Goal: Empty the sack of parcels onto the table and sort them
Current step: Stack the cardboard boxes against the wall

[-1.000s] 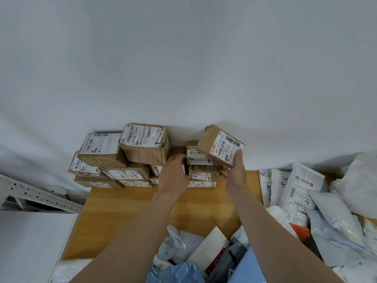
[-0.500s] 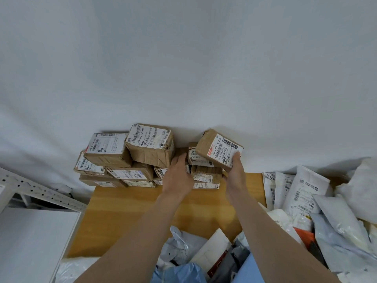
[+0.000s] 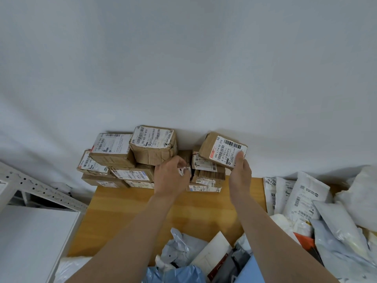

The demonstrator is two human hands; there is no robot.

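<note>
My right hand [image 3: 239, 176] grips a small brown cardboard box [image 3: 219, 148] with a white barcode label, tilted above a short stack of flat brown parcels [image 3: 206, 176] at the back of the wooden table [image 3: 130, 209]. My left hand [image 3: 170, 178] is just left of that stack, its curled fingers pinching a small labelled parcel [image 3: 184, 170] that is mostly hidden by the fingers. To the left stands a taller pile of brown boxes [image 3: 126, 156] against the white wall.
White and grey plastic mailer bags [image 3: 302, 197] are heaped along the table's right side. More bags and a blue one [image 3: 175, 274] lie at the near edge. A white perforated metal rack [image 3: 40, 188] stands to the left of the table.
My right hand has kept the tilted box over the short stack, shifting it slightly. My left hand has pulled back a little from between the piles and now pinches a small parcel.
</note>
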